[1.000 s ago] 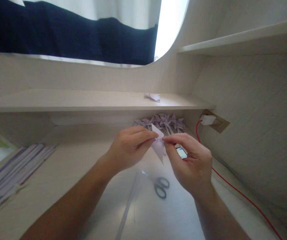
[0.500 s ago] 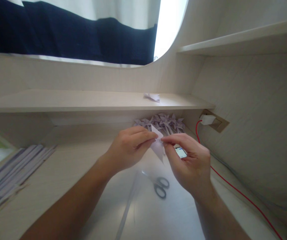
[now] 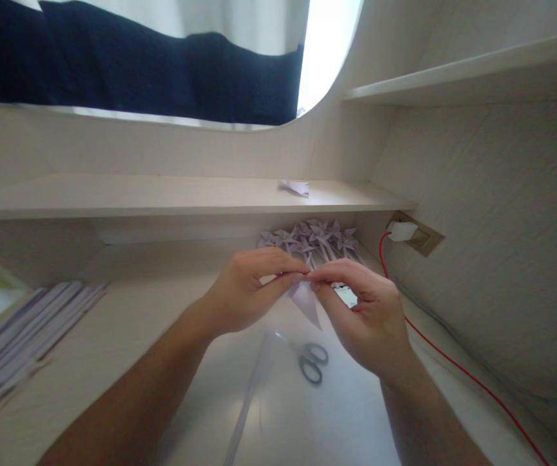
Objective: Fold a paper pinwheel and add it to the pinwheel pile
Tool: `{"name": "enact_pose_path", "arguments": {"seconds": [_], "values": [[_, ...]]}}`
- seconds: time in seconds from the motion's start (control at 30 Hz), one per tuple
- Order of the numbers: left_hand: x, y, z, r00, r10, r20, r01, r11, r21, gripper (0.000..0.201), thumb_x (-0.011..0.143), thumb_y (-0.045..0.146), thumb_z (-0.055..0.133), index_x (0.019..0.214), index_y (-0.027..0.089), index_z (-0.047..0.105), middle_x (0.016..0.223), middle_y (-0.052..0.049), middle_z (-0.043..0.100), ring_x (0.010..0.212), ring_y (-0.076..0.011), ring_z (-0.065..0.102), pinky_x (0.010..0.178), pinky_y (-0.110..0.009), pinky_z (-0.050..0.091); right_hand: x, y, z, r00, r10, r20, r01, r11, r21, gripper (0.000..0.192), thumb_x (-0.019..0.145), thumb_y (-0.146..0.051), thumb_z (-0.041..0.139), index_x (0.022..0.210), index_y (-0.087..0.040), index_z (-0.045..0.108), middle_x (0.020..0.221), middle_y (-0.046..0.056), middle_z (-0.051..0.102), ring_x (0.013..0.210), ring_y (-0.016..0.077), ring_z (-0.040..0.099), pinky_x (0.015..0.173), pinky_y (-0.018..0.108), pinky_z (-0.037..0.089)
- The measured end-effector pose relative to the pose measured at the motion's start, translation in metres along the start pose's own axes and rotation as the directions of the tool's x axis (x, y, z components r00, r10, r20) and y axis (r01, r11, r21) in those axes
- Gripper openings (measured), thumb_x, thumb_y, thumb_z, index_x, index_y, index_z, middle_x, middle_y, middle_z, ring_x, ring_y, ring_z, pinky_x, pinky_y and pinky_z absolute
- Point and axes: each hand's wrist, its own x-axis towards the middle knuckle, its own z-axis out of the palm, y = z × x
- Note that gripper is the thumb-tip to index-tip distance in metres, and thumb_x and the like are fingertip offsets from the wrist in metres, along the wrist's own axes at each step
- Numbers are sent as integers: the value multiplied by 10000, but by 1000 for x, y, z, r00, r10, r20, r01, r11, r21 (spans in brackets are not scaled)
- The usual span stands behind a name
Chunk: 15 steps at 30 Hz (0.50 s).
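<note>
Paper sits pinched between both hands above the table: I see the left hand and right hand meeting fingertip to fingertip on its top edge, point hanging down, likely to press a crease. Scissors lie just below, folded pieces are heaped under the shelf, and paper strips wait at far left.
</note>
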Motion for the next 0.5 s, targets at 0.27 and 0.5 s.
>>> {"name": "enact_pose_path", "arguments": {"seconds": [0.27,0.5], "values": [[-3,-2,2,947,-321,30,308,875,-374,227,943,223,775,1150,207,684,934,-52,830,779,-198,796,631,-258,627,3,10,7,956,288,55,-290,900,326,77,854,-184,781,895,-232,824,818,14,807,750,178,745,691,290,598],[-2,-7,3,949,-315,14,283,831,-478,204,948,269,787,1120,211,696,994,-63,832,806,-210,805,661,-284,648,10,28,11,906,423,-26,-326,734,596,111,779,-261,871,868,-229,814,824,17,815,714,153,735,689,278,618]]}}
